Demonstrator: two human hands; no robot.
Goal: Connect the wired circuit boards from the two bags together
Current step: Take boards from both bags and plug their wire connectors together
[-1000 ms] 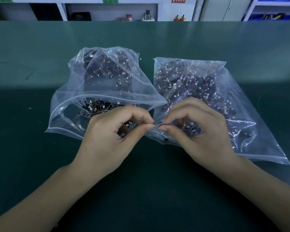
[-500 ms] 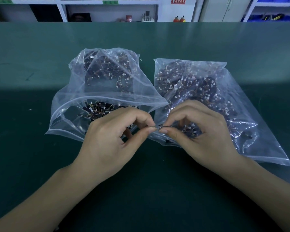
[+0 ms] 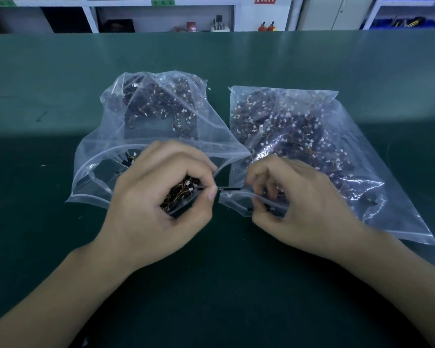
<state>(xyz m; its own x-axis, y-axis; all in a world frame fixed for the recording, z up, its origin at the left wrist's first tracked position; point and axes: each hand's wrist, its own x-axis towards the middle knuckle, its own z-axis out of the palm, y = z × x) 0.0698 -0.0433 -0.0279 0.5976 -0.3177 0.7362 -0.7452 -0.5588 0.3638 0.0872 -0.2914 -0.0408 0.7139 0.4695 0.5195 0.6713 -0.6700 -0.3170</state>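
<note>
Background: white shelving [image 3: 161, 11] with small items runs behind the far edge of a dark green tabletop [image 3: 224, 285].
Left bag: a clear plastic bag [image 3: 106, 156] of dark wired boards lies just beyond the left hand, its mouth gaping open toward the person.
Right bag: a second clear bag [image 3: 362, 172] of the same parts lies beyond and beneath the right hand, flat on the tabletop.
Left hand: the left hand [image 3: 161, 204] is curled, thumb and forefinger pinching one end of a thin dark wired piece [image 3: 227, 188]; a tangle of wires and white connectors [image 3: 180, 194] shows inside its curl.
Right hand: the right hand [image 3: 304, 209] is curled over the right bag's near edge, fingertips at the piece's other end; whether they grip it, the blur hides.
Gap: the two hands sit slightly apart, the dark piece stretched between them.
</note>
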